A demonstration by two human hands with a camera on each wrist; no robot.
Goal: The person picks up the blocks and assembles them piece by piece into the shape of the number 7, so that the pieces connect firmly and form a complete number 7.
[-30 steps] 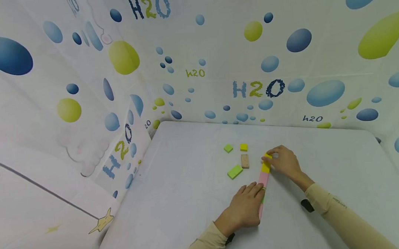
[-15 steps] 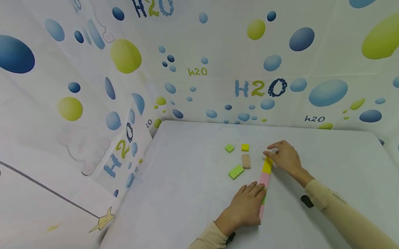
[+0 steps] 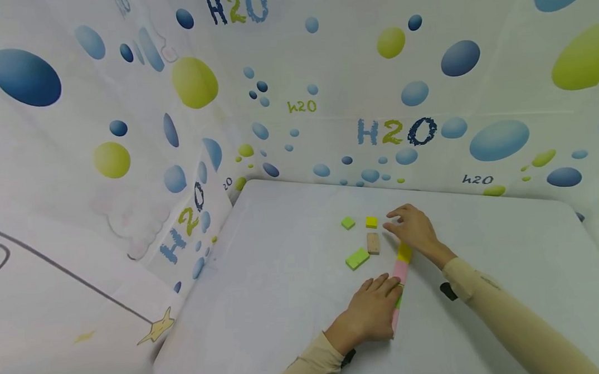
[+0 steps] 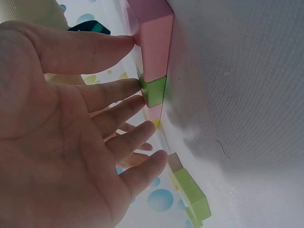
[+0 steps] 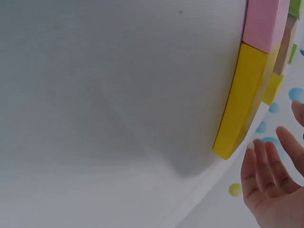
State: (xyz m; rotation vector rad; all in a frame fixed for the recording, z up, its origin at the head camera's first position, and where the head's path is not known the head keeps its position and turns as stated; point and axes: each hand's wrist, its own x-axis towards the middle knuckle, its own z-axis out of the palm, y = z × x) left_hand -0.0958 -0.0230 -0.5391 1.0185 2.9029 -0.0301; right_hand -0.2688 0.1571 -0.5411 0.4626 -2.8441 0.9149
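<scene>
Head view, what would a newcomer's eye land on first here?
Probably the backdrop, with its blue and lime spots and H2O lettering, rising behind the white table. Next, the row of pink, green and yellow blocks on the table, the left hand against its near part and the right hand by its far end. Four loose blocks lie left of the row.
</scene>
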